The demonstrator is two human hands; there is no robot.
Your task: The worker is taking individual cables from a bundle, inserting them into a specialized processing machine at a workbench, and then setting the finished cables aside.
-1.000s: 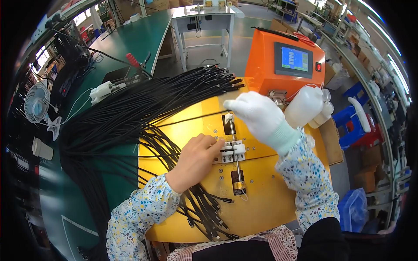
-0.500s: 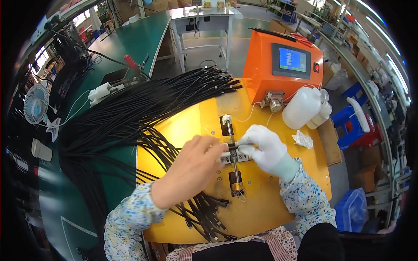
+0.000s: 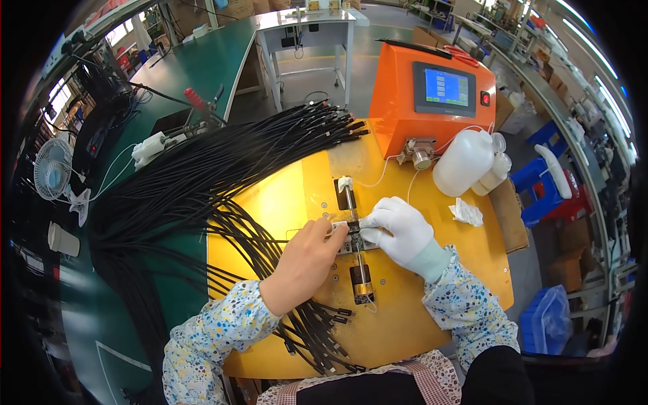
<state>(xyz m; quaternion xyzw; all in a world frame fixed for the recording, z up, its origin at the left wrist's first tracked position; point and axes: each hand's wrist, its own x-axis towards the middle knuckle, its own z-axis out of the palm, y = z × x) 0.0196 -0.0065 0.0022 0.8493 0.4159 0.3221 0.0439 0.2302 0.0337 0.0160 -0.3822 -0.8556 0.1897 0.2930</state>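
My bare left hand [image 3: 305, 262] is closed in a pinch at the left side of a small metal clamping fixture [image 3: 347, 248]. A thin black cable [image 3: 289, 240] runs to its fingers. Facing it, my right hand [image 3: 403, 236] in a white glove pinches a small dark piece, apparently the cable's end, over the middle of the fixture. My fingers partly hide that piece. Metal rods [image 3: 365, 267] line up with the fixture, one behind it and one in front. A large bundle of black cables [image 3: 223, 162] lies to the left, and more cable ends [image 3: 317, 334] spread nearer me.
An orange control box [image 3: 398, 94] with a lit screen stands at the back right of the yellow worktop [image 3: 418, 304]. Beside it are a white plastic bottle [image 3: 463, 163] and crumpled tissue [image 3: 467, 212]. A small fan [image 3: 52, 169] and white cup [image 3: 63, 239] stand far left.
My left wrist has shifted right and the hand sits lower, its fingertips still at the fixture. My right hand stays nearly in place. The whole view has shifted slightly.
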